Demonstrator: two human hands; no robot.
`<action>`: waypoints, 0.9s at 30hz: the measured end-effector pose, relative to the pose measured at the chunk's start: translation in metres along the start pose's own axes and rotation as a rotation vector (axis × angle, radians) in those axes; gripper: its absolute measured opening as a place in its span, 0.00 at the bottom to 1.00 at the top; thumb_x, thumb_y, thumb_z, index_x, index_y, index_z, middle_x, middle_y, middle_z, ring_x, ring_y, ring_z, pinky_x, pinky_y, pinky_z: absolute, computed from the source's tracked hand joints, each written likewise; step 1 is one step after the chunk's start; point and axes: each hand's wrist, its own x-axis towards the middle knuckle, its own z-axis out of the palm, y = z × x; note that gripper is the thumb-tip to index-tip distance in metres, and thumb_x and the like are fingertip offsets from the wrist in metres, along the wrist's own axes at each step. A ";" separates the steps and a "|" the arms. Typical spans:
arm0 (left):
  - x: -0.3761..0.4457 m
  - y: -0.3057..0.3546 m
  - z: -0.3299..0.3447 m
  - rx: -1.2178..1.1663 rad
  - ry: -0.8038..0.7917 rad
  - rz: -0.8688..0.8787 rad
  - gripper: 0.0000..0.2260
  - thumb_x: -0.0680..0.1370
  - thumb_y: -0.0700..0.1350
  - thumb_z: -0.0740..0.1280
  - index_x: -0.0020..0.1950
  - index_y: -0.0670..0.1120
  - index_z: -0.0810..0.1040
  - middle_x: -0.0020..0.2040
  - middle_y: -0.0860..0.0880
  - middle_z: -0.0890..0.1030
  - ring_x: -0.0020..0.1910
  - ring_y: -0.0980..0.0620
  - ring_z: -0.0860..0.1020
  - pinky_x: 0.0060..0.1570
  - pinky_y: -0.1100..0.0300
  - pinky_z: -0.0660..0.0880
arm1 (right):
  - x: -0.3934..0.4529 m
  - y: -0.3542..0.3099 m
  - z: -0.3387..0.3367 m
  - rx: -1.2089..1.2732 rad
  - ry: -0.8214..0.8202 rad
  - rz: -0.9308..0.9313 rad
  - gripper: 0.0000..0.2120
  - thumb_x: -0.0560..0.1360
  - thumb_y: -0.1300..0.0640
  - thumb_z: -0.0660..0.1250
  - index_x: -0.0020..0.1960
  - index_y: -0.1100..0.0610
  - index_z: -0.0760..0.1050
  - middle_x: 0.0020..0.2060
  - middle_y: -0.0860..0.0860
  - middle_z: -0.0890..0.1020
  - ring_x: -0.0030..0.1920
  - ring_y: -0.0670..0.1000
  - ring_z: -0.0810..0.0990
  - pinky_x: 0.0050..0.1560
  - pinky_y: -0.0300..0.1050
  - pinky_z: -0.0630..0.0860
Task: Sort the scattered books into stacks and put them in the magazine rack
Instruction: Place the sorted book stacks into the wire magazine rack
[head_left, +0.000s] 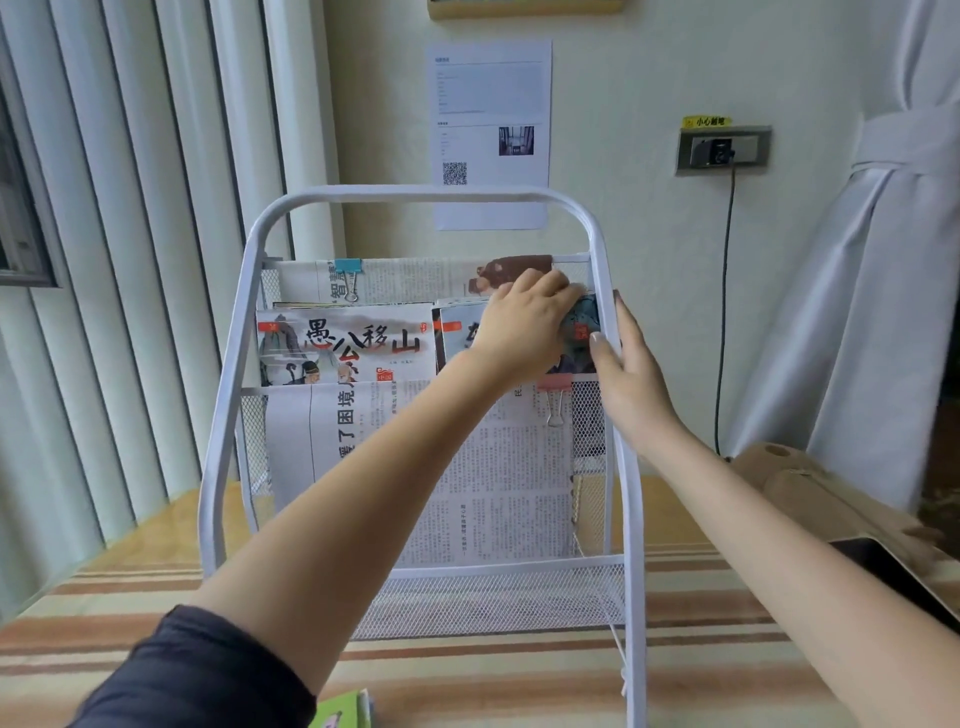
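A white metal magazine rack (223, 395) stands in front of me with mesh tiers. In its middle tier a picture book (345, 345) with large red and black characters stands at the left. Beside it stands a stack of books (581, 332) at the right. My left hand (522, 325) lies over the top of that stack, fingers curled over its upper edge. My right hand (626, 371) presses with straight fingers against the stack's right edge, by the rack's right tube. Clipped newspapers (498, 467) fill the lower tier and another (405, 280) the top tier.
A green book corner (343, 714) shows at the bottom edge on the striped surface (701, 670). A cardboard box (810, 488) and a dark tablet (893, 571) lie to the right. Curtains hang at both sides; a wall socket (722, 148) with a cable is behind.
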 end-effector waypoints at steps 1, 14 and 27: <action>0.000 -0.002 0.001 -0.010 0.002 0.004 0.23 0.78 0.43 0.60 0.74 0.51 0.64 0.66 0.51 0.70 0.64 0.48 0.66 0.59 0.53 0.66 | -0.002 0.000 0.001 -0.047 0.019 -0.011 0.25 0.82 0.54 0.53 0.77 0.50 0.50 0.75 0.47 0.59 0.71 0.44 0.62 0.52 0.20 0.61; -0.015 -0.010 0.006 0.183 -0.101 0.085 0.28 0.82 0.46 0.52 0.78 0.40 0.44 0.77 0.43 0.54 0.76 0.45 0.53 0.74 0.54 0.45 | -0.005 -0.002 0.004 -0.297 0.050 -0.024 0.26 0.83 0.54 0.51 0.78 0.51 0.46 0.71 0.56 0.67 0.61 0.57 0.75 0.45 0.34 0.65; -0.101 -0.037 -0.013 0.036 -0.140 -0.246 0.29 0.82 0.59 0.42 0.78 0.44 0.48 0.78 0.44 0.46 0.77 0.48 0.44 0.75 0.47 0.39 | -0.040 -0.001 0.003 -0.376 -0.022 0.013 0.31 0.82 0.58 0.50 0.76 0.47 0.34 0.77 0.51 0.50 0.66 0.57 0.71 0.49 0.45 0.75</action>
